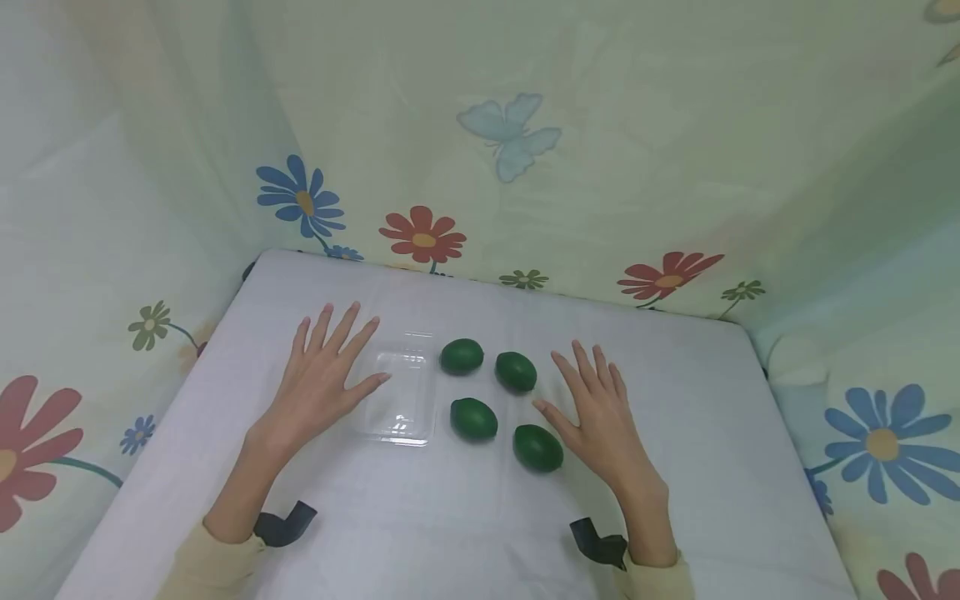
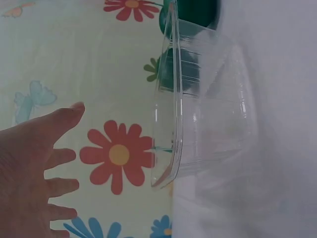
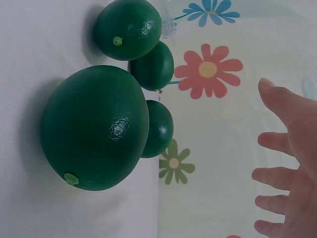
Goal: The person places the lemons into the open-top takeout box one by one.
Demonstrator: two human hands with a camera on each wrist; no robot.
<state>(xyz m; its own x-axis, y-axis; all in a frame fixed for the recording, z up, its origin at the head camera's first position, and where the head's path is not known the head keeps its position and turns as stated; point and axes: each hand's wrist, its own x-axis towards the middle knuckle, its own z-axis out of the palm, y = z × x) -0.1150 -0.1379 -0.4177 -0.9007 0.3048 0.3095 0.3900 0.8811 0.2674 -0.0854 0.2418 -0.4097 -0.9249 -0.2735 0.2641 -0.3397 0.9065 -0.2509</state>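
Observation:
A clear plastic box stands open-topped on the table, left of several green limes. My left hand hovers at the box's left side, fingers spread and holding nothing. In the left wrist view the box shows its rim and see-through wall, with green limes behind it. My right hand is just right of the limes, its fingers straight and apart, with nothing in it. The right wrist view shows the nearest lime large, its pale stem end visible, and the hand apart from it.
A white cloth covers the table. Behind it and at both sides hangs a curtain printed with flowers and a butterfly. A black strap piece sticks out at the left wrist, and another black piece at the right.

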